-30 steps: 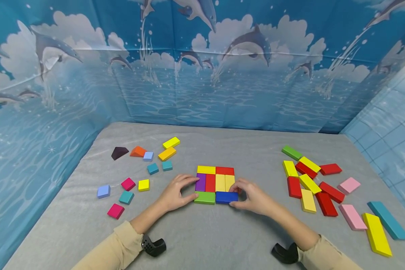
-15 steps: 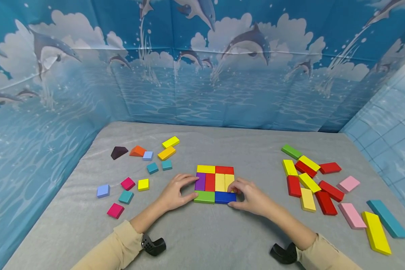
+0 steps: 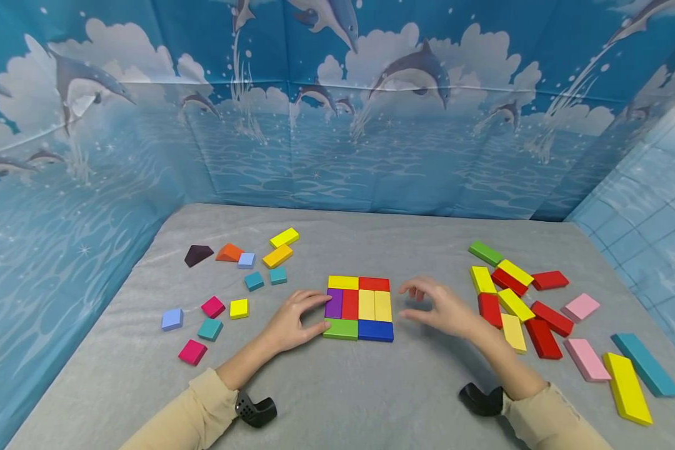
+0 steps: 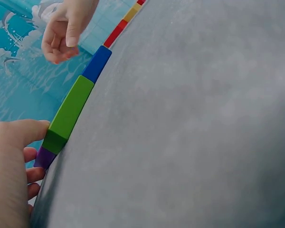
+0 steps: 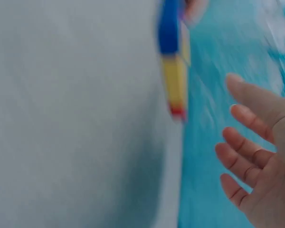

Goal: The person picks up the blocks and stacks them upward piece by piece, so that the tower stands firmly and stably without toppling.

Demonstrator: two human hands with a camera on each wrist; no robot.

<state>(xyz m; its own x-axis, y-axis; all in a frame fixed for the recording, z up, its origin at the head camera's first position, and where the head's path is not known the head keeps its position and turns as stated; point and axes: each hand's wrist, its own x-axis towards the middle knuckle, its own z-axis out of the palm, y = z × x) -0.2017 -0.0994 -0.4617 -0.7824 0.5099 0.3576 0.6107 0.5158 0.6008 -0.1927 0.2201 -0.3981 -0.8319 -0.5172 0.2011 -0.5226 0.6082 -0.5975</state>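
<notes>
A flat rectangle of coloured blocks lies on the grey cloth in the head view. Its back row is a yellow block (image 3: 344,282) and a red block (image 3: 374,284). In the middle stand a purple block (image 3: 334,304), another red block (image 3: 350,304) and two pale yellow blocks (image 3: 367,305). A green block (image 3: 340,329) and a blue block (image 3: 375,330) form the front. My left hand (image 3: 295,322) rests at the left side, thumb at the green block, fingertips on the purple one. Holding nothing, my right hand (image 3: 441,309) hovers right of the rectangle, fingers loosely bent.
Loose blocks lie left, among them a yellow cube (image 3: 239,308), a dark wedge (image 3: 199,255) and an orange piece (image 3: 230,252). On the right are several more, including a teal bar (image 3: 645,364) and a long yellow block (image 3: 627,389). A dolphin-print curtain (image 3: 326,156) hangs behind.
The blue block has slid slightly left against the green one. My right hand has let go of it and moved away to the right. The left hand has stayed put.
</notes>
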